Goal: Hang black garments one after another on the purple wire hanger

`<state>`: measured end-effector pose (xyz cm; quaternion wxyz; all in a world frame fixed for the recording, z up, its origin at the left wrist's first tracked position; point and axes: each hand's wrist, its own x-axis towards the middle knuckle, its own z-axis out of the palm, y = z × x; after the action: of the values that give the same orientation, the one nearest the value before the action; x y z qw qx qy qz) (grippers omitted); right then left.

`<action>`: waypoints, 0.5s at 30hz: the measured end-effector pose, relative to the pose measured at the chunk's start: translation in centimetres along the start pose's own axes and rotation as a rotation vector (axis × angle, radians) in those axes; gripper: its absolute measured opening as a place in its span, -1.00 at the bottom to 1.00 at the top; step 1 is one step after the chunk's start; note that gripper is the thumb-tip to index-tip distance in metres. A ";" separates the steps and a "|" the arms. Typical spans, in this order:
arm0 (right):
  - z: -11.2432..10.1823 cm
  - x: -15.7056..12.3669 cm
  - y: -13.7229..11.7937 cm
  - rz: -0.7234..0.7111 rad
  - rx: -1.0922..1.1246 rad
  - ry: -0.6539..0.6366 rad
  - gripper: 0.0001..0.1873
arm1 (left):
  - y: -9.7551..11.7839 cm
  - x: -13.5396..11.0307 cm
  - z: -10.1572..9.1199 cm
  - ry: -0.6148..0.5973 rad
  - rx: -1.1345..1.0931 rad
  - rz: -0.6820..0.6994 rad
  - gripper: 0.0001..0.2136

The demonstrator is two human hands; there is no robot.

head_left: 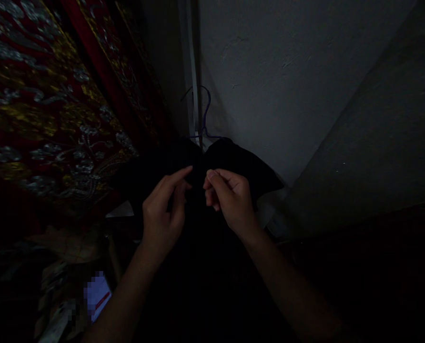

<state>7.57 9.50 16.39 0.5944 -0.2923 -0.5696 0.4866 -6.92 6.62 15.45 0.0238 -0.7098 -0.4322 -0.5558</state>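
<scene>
A black garment (pixel 241 166) hangs on a thin purple wire hanger (pixel 204 114) against a pale wall. My left hand (pixel 164 212) and my right hand (pixel 230 200) are both at the garment's front, just below the collar. Each hand pinches the dark cloth with thumb and fingers curled together, the two about a hand's width apart. What lies between the fingertips is lost in the dark fabric. The lower part of the garment fades into shadow.
A red cloth with gold and silver embroidery (pixel 44 109) hangs on the left. A white vertical pipe or strip (pixel 191 71) runs up the wall behind the hanger. Papers and boxes (pixel 73 290) lie at lower left. The right side is dark.
</scene>
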 end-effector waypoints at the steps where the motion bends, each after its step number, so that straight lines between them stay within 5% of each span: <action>1: -0.2 0.0 -0.3 -0.018 -0.027 -0.006 -0.59 | 0.2 1.4 -0.1 -0.033 0.016 0.066 -0.72; 5: -0.8 0.3 -0.6 -0.106 -0.156 0.003 -0.61 | 0.5 4.1 0.7 -0.142 0.083 0.235 -0.91; 8: -1.1 0.3 1.5 -0.130 -0.289 0.025 -0.61 | 1.0 4.7 0.5 -0.002 0.130 0.251 -0.94; 11: -1.4 -0.6 4.6 -0.018 -0.321 -0.013 -0.58 | -0.1 5.4 -1.9 0.297 0.096 0.087 -0.92; 14: -1.4 -2.8 6.4 0.104 -0.235 -0.073 -0.58 | -4.5 5.1 -5.7 0.550 -0.121 -0.187 -0.81; 15: -1.4 -3.8 6.7 0.133 -0.204 -0.085 -0.58 | -6.3 4.4 -6.7 0.477 -0.246 -0.289 -0.78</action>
<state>7.71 8.68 8.61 0.5032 -0.3674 -0.6201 0.4767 -16.09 9.66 18.76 -0.0409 -0.4877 -0.4405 -0.7526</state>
